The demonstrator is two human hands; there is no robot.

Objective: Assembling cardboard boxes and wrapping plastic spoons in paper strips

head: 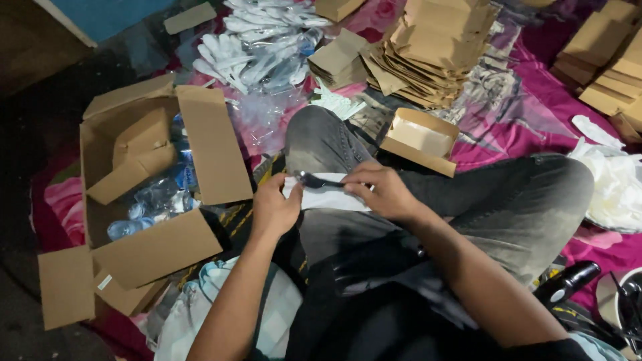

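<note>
Pink floral sheet on the floor, brown packets stacked at the far side. Left hand pinches a white napkin on the lap; right hand presses it around a dark utensil. Looks mid-wrap; next it needs rolling tight.

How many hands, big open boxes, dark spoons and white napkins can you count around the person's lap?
Hands: 2, the left hand and the right hand
Big open boxes: 1, the cardboard box with water bottles inside
Dark spoons: 1, the spoon lying on the napkin
White napkins: 1, the napkin on the knee
Total: 5
</note>
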